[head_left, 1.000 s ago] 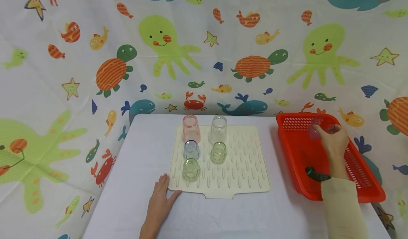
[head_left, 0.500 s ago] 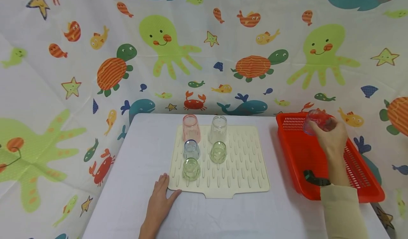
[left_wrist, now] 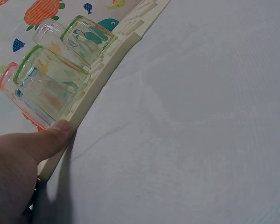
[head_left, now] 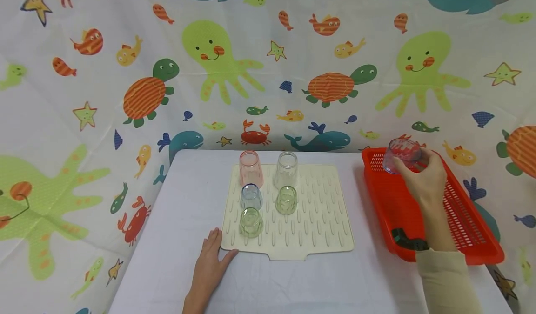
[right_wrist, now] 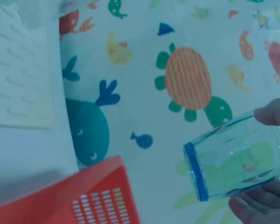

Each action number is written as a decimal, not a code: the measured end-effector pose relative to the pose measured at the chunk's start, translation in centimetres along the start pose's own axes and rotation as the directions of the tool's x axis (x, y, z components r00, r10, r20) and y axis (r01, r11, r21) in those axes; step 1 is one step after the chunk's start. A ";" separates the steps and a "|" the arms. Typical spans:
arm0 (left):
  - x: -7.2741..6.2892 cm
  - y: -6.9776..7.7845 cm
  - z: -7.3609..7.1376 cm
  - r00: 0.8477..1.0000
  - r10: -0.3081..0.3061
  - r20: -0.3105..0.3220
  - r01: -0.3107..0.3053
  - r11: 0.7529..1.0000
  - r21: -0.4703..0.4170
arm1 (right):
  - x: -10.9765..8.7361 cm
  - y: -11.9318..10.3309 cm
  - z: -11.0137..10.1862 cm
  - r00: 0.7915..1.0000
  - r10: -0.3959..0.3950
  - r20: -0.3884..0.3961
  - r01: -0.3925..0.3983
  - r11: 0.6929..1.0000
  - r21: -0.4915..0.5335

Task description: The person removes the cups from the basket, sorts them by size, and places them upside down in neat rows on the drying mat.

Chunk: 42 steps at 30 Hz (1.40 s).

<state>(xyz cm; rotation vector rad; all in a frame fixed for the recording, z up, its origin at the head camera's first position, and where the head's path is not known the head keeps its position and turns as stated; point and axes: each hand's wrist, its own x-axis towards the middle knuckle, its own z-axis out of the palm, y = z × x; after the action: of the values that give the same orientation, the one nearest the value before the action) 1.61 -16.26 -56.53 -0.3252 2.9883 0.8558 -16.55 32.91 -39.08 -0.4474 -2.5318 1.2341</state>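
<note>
My right hand (head_left: 427, 181) grips a clear tumbler with a blue rim (right_wrist: 196, 171) above the far part of the red basket (head_left: 378, 221). In the right wrist view, thumb and fingers pinch that tumbler (right_wrist: 240, 154) by its sides, and it lies tilted. My left hand (head_left: 209, 263) rests at the near left corner of the cream draining mat (head_left: 322, 211), its fingers straight and its thumb along the front edge. On the mat stand a tall pink glass (head_left: 251, 170), a tall clear glass (head_left: 287, 170), a short blue-rimmed glass (head_left: 251, 197) and two short green glasses (head_left: 286, 201).
The red basket stands at the table's right side, with perforated walls. A white cloth (head_left: 188, 188) covers the table. Behind it hangs a curtain (head_left: 268, 86) printed with sea animals. The mat's right half (head_left: 318, 188) shows bare ridges.
The right hand has lifted the tumbler up from inside the basket and moved it slightly left. The left hand and the glasses on the mat have stayed in place.
</note>
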 end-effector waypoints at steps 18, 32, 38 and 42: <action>-0.2 0.2 -0.3 1.000 -0.014 0.018 0.014 1.000 0.001 | -3.4 -2.6 1.5 0.979 -0.201 0.023 0.200 0.979 0.037; -0.2 0.2 -0.3 0.999 -0.023 0.025 0.023 1.000 0.000 | -6.0 -3.4 3.2 0.945 -0.307 0.109 0.302 0.951 0.064; -0.1 0.1 -0.2 0.999 -0.031 0.023 0.031 0.999 -0.008 | -7.3 -3.7 4.1 0.921 -0.364 0.139 0.356 0.931 0.079; -0.1 0.0 -0.2 0.999 -0.029 0.017 0.030 0.999 -0.027 | -8.0 -4.0 4.6 0.902 -0.404 0.150 0.393 0.914 0.099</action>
<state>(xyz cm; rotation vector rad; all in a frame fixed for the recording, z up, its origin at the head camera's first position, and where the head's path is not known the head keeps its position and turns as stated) 1.69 -16.29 -56.37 -0.3601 2.9516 0.8923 -11.62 24.15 -39.59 0.1974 -2.5313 1.2282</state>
